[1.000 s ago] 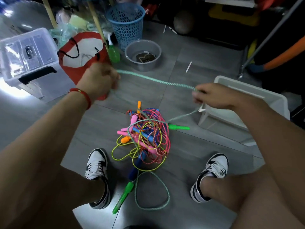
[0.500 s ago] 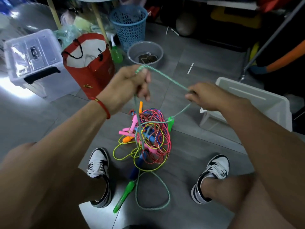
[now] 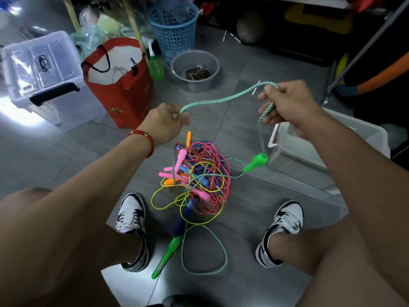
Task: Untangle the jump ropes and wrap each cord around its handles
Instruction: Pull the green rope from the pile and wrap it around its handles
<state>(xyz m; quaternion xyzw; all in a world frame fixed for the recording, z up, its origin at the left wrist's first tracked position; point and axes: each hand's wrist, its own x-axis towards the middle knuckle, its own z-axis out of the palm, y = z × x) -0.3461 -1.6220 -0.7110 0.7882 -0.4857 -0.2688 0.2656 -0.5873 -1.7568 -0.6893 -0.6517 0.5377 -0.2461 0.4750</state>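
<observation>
Both the left hand point(image 3: 164, 122) and the right hand point(image 3: 285, 105) pinch the green cord point(image 3: 223, 99); best draw it slowly, keeping its dangling green handle point(image 3: 256, 162) clear of the tangle point(image 3: 199, 173).

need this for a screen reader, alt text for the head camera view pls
Seen from above, a seated person's left hand and right hand grip a pale green cord strung between them, one green handle dangling below the right hand. A tangled pile of coloured jump ropes lies on the grey floor between their sneakers.
</observation>
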